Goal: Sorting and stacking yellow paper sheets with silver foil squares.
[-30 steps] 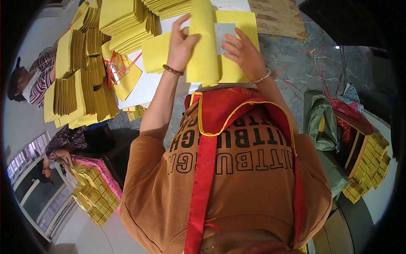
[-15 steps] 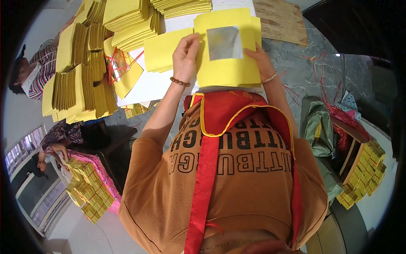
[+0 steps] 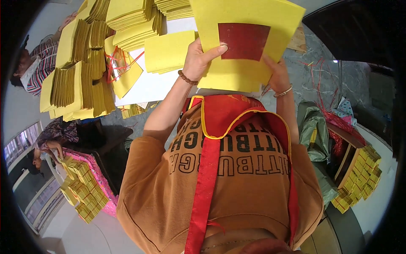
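Note:
In front of me I hold up a yellow paper sheet (image 3: 237, 76), possibly several together, with a square patch (image 3: 247, 41) in its middle that looks dark red. My left hand (image 3: 198, 59) grips the left edge, its thumb lying across the front beside the patch. At the right edge, my right hand (image 3: 277, 74) is closed on the paper, with some fingers hidden behind it. Left of the held sheet, a low pile of yellow sheets (image 3: 169, 51) lies on the white tabletop (image 3: 148, 86).
Tall stacks of yellow paper (image 3: 74, 44) fill the table's left side, with red ties (image 3: 118, 63) among them. Two people sit at the left, one by bundled yellow packs (image 3: 86, 190). Green bags (image 3: 313, 127) and more bundles (image 3: 359, 178) stand at the right.
The sheet has been raised and tilted toward me, covering part of the table's far edge. Its patch looked silvery before and now appears dark red. My left thumb now presses on the front.

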`<state>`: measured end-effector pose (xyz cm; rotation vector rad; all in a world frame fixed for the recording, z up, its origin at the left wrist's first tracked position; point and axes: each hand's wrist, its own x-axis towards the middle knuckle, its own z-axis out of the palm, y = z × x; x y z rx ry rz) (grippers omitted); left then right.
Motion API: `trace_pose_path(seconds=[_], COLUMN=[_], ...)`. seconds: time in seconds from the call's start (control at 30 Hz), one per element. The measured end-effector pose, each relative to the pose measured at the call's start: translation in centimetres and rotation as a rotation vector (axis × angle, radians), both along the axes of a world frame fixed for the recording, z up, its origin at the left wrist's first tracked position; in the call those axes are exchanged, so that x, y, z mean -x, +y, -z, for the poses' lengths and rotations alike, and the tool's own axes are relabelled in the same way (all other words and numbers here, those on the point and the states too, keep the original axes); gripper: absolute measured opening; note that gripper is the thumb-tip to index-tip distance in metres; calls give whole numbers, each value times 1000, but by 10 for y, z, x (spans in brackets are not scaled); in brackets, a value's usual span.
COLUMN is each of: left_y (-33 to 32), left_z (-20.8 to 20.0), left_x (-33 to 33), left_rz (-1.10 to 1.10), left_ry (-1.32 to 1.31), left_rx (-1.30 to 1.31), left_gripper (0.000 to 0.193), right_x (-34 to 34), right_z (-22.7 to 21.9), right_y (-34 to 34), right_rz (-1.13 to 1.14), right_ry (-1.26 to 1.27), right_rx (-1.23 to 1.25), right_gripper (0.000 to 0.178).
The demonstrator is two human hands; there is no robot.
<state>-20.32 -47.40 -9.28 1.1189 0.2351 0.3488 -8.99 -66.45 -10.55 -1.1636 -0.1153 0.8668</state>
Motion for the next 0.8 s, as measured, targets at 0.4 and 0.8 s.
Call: trace_pose_path(seconds=[0.4, 0.8], left_y=[17, 9], left_z=[13, 17], left_x=[-3, -4], left_rz=[49, 18], left_ry=[-77, -14], left_rx=[-297, -360], left_gripper=[54, 48], right_x=[-9, -13], right_z=[16, 20], right_y=[0, 2], right_rz=[17, 92], right_ry=[-413, -557], right_rx=[-83, -47], right_gripper=[38, 35])
